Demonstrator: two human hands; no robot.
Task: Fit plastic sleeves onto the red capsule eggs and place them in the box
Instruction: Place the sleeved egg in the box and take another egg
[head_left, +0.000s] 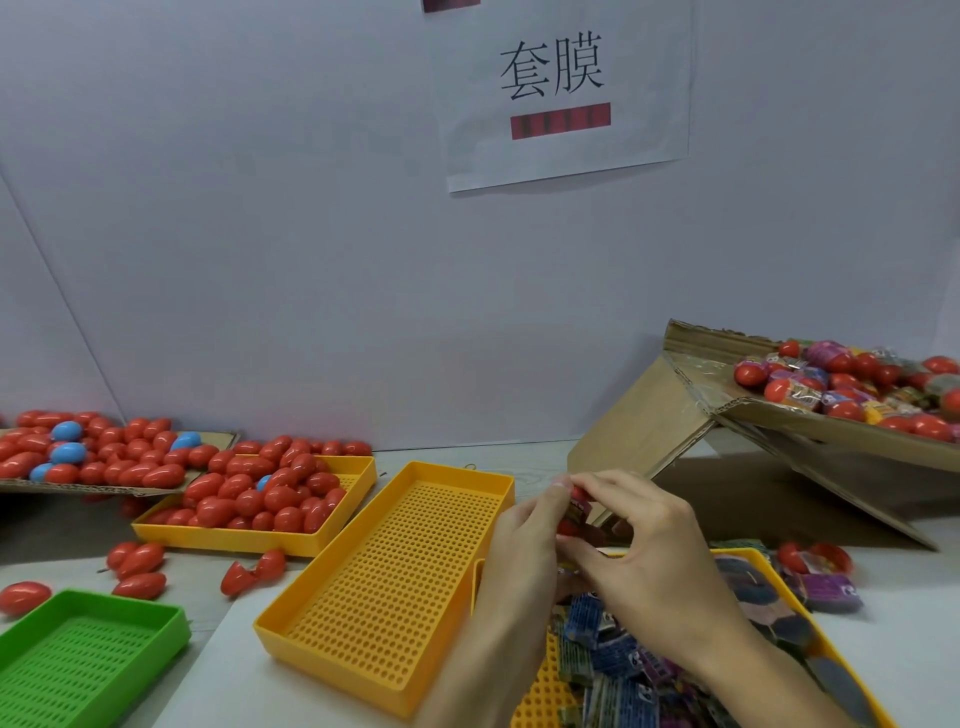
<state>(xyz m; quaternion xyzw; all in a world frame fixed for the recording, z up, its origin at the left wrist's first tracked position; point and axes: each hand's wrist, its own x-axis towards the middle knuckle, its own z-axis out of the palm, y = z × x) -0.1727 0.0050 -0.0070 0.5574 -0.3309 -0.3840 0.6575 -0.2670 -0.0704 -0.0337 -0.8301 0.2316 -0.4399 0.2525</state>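
My left hand and my right hand meet in front of me, both gripping one red capsule egg with a printed plastic sleeve partly around it. Most of the egg is hidden by my fingers. Bare red eggs fill a yellow tray at the left. Flat printed sleeves lie heaped in another yellow tray under my forearms. A tilted cardboard box at the right holds several sleeved eggs.
An empty yellow perforated tray sits in the middle, a green tray at the lower left. A cardboard sheet at the far left carries red and blue eggs. Loose eggs lie on the table. Two sleeved eggs rest right.
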